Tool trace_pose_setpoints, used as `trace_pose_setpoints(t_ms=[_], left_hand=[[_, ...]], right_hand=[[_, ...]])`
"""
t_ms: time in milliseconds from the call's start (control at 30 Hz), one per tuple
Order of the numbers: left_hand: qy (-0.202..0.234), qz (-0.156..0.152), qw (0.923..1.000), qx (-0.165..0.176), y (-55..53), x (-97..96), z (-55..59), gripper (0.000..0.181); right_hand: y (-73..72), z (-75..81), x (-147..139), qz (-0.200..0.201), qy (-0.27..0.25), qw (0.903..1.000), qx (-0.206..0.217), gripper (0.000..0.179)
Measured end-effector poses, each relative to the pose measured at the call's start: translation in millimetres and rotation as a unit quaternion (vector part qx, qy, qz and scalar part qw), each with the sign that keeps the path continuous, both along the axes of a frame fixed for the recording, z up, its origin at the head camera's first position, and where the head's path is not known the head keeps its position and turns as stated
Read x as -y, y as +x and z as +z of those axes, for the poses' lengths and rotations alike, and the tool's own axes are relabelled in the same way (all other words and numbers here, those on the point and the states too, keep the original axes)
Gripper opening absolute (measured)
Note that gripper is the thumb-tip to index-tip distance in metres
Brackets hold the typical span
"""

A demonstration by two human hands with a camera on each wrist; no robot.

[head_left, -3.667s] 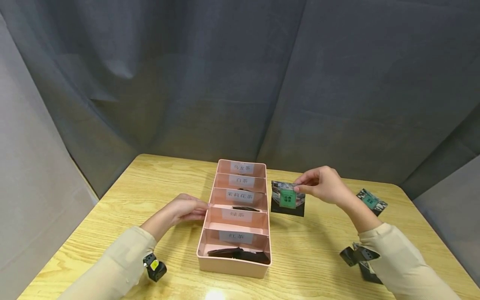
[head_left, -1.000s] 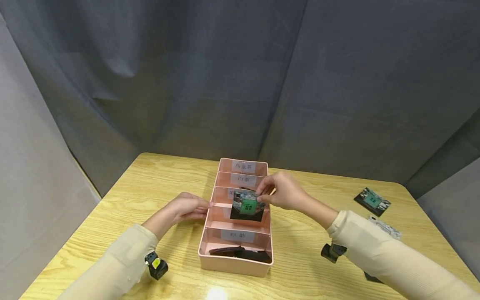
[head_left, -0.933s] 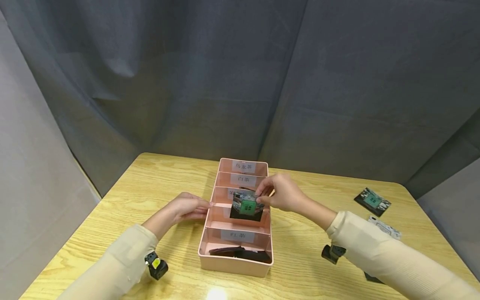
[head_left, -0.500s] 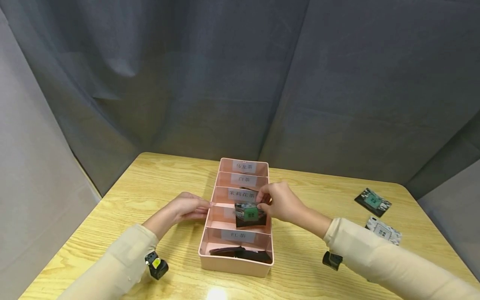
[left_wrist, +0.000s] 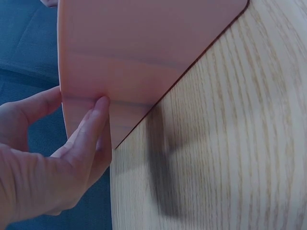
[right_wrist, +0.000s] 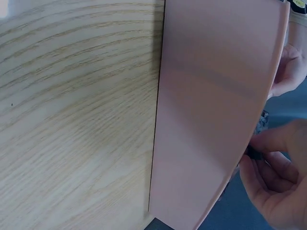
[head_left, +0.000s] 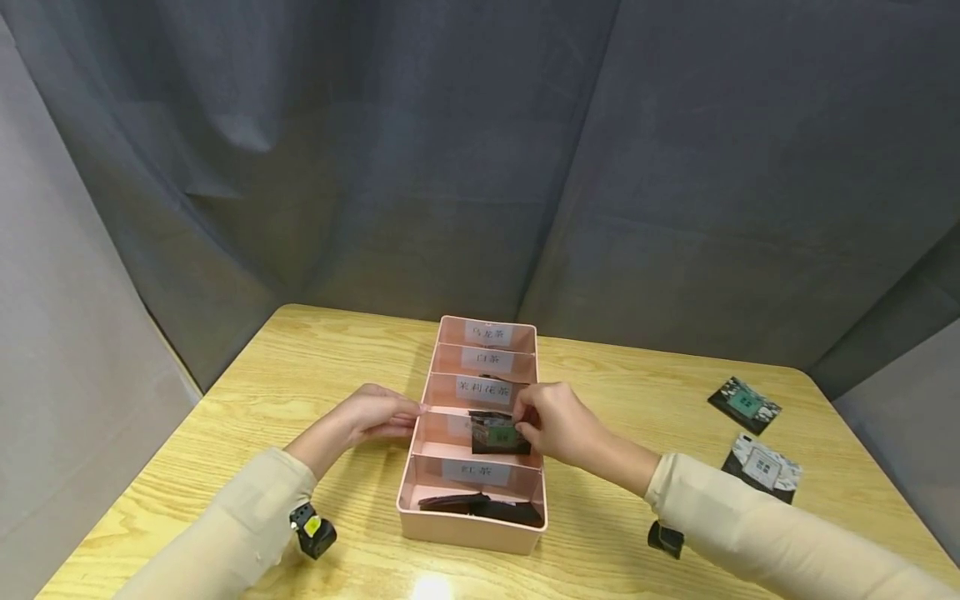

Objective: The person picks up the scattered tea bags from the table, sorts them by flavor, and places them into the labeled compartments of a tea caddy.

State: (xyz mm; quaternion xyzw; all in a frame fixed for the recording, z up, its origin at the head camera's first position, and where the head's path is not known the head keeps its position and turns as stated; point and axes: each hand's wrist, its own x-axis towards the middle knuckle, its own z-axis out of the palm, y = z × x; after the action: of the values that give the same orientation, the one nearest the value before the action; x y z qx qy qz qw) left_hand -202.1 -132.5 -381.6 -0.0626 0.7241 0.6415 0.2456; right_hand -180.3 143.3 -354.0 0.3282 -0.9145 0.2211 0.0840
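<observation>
A pink divided box (head_left: 465, 532) with paper labels on its dividers stands mid-table. My right hand (head_left: 558, 423) pinches a black tea sachet (head_left: 489, 444) with a green label by its right edge. The sachet's lower part is down in the second compartment from the front. In the right wrist view, thumb and fingers of the right hand (right_wrist: 278, 172) meet at the box's rim, where the sachet is mostly hidden. My left hand (head_left: 375, 414) grips the left wall, one digit at the rim and the other fingers (left_wrist: 98, 112) flat against the outside.
Dark sachets (head_left: 510, 510) lie in the front compartment, and dark edges show in compartments further back. To the right on the wooden table (head_left: 615, 500) are a green-labelled sachet (head_left: 745, 404) and a white-labelled sachet (head_left: 762, 468). A grey curtain (head_left: 450, 167) hangs behind.
The right hand has carried the green-labelled sachet left from beside the box, over it and then down into the second compartment from the front. The left hand stays at the wall.
</observation>
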Motion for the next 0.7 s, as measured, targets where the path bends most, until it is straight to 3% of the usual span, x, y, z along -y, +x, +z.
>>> trace_pose_setpoints(t_ms=[167,500,700], left_hand=[[-0.003,-0.003,1.0000,-0.002,-0.1,0.3,-0.8,0.034],[0.002,-0.004,1.0000,-0.004,-0.3,0.3,-1.7,0.035],[0.006,-0.005,1.0000,-0.003,-0.5,0.5,-1.6,0.035]], right_hand=[[2.9,-2.2,-1,0.003,0.009,0.9999,-0.011,0.016],[11.1,7.7,-6,0.016,0.002,0.9997,0.019,0.010],[12.9,14.4,-23,0.008,-0.013,0.9999,-0.007,0.010]])
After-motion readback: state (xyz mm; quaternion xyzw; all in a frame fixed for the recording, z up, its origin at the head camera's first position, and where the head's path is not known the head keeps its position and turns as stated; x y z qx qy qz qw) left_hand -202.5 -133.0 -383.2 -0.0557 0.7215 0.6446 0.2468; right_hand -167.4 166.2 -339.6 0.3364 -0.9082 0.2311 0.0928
